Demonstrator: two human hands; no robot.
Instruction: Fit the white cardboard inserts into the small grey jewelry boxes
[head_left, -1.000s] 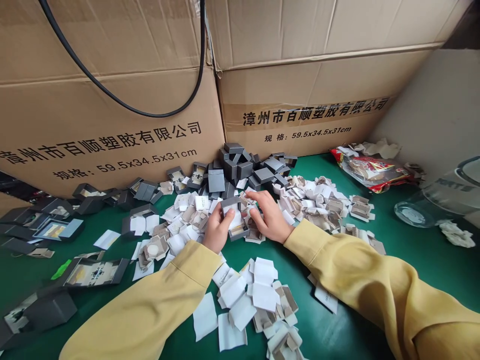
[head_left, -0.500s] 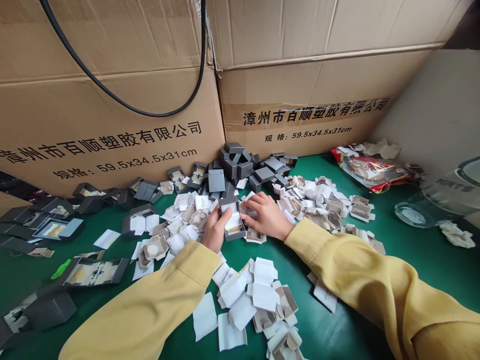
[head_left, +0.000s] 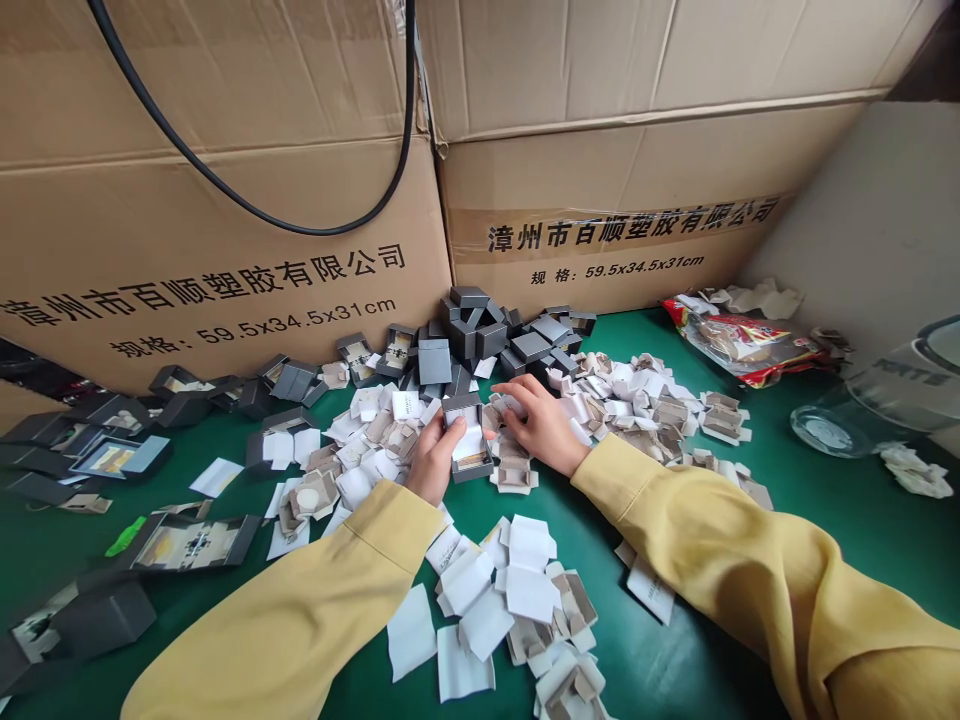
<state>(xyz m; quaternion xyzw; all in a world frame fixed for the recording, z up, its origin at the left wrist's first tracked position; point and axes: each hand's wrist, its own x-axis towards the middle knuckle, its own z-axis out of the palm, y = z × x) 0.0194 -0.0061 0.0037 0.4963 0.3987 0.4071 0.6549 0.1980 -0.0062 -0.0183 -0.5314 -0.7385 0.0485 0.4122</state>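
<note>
My left hand (head_left: 430, 462) is closed around a small dark grey box (head_left: 469, 462), its thumb on the near side. The box stands open toward me, with a white lining and a tan strip inside at its lower end. Just right of it, my right hand (head_left: 541, 425) is over the folded white card pieces (head_left: 512, 405), fingers apart and curved; whether the fingertips touch a piece I cannot tell. A folded card insert (head_left: 514, 474) lies below that hand. More white card pieces (head_left: 367, 440) are heaped beside my left hand.
Dark grey boxes (head_left: 471, 325) are piled behind my hands, and open ones (head_left: 191, 545) lie at left. Loose cards (head_left: 487, 622) lie in front on the green table (head_left: 690, 660). Large cartons (head_left: 300, 200) wall the back. A red snack bag (head_left: 739, 340) and clear jug (head_left: 847, 415) are at right.
My right hand has drawn slightly right and up, away from the grey box, over the card pieces. My left hand still holds the box in nearly the same place.
</note>
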